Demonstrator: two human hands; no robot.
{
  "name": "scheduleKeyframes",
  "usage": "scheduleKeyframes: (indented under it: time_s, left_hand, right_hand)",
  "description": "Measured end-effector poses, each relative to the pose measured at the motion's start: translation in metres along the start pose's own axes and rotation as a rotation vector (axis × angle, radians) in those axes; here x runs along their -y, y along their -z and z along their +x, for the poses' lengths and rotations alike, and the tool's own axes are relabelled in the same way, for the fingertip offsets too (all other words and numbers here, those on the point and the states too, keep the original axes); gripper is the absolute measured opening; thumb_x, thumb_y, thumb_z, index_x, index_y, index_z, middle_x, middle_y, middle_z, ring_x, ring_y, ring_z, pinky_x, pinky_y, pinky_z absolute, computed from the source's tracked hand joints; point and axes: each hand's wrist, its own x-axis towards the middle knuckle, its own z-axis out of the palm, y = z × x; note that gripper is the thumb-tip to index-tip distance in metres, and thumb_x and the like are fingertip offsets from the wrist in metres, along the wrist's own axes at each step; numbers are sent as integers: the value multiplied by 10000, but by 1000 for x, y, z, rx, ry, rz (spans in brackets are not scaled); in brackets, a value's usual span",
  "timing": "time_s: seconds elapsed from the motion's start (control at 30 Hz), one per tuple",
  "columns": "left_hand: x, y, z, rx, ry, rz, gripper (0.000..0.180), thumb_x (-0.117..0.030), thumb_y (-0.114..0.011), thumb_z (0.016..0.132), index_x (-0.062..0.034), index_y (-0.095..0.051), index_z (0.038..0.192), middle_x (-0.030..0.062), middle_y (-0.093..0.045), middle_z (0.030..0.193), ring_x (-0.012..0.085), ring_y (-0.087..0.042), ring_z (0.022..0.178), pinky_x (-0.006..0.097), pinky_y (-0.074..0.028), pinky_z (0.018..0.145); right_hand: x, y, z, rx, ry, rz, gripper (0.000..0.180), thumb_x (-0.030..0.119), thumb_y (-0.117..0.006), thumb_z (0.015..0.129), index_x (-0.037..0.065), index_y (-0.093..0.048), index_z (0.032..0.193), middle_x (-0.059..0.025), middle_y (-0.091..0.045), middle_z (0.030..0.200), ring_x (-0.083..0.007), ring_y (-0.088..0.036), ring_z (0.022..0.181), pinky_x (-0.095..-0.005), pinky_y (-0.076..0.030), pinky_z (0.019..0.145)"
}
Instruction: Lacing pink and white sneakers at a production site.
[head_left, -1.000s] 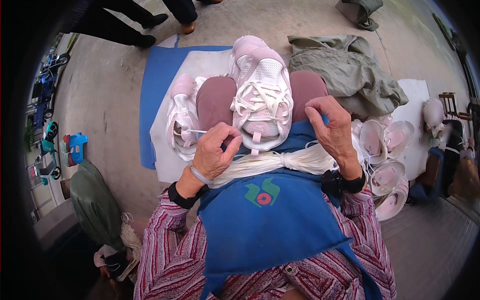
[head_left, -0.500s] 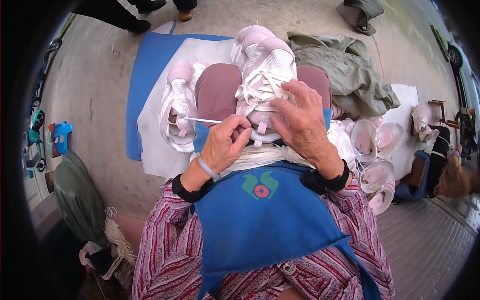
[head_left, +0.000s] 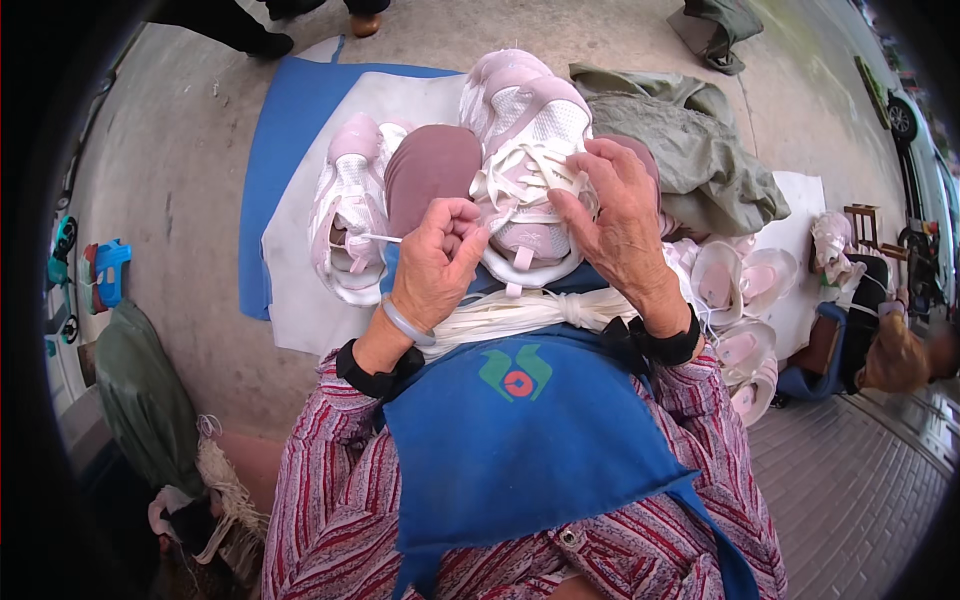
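A pink and white sneaker [head_left: 532, 112] sits on my lap between my knees, its heel toward me, loose white laces [head_left: 530, 172] crossing its front. Beside its laces is my right hand [head_left: 625, 225], thumb and fingers apart, nothing visibly gripped. My left hand [head_left: 437, 265] is closed near the heel, pinching a thin white rod-like piece [head_left: 382, 238] that points left. Whether that is a tool or a stiff lace end is unclear. To the left of my knee lies another pink and white sneaker [head_left: 350, 190]. Across my lap by the blue apron [head_left: 500, 430] runs a bundle of white laces [head_left: 490, 320].
Several pale pink shoes [head_left: 735, 300] are piled to the right on a white sheet [head_left: 800, 200]. A grey-green cloth [head_left: 690, 150] lies beyond my right knee. A blue mat [head_left: 285, 150] is at left. Other people's legs [head_left: 225, 22] stand at the far left.
My left hand has shifted slightly left and up, and more of the sneaker's heel shows. The right hand has moved a little right, its fingers still spread by the laces.
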Motion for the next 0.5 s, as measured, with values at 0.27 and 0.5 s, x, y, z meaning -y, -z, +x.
scheduleKeyframes:
  time_s: [0.27,0.5]
  left_hand:
    - [-12,-1,26,43,-123,249,229,-163,-706,921,-12,-603,1057,-5,-574,766,41,-496,608,214,-444,556]
    - [-6,-9,36,-13,-189,193,163,-85,-719,883,-5,-613,979,40,-581,778,79,-512,616,237,-449,570]
  right_hand:
    - [0,-9,1,49,27,19,209,129,-761,763,45,-667,930,-147,-591,1174,-364,-551,1145,-471,-404,970]
    - [1,9,-8,163,219,120,164,41,-716,732,66,-666,887,-132,-599,1183,-365,-536,1221,-499,-385,1009]
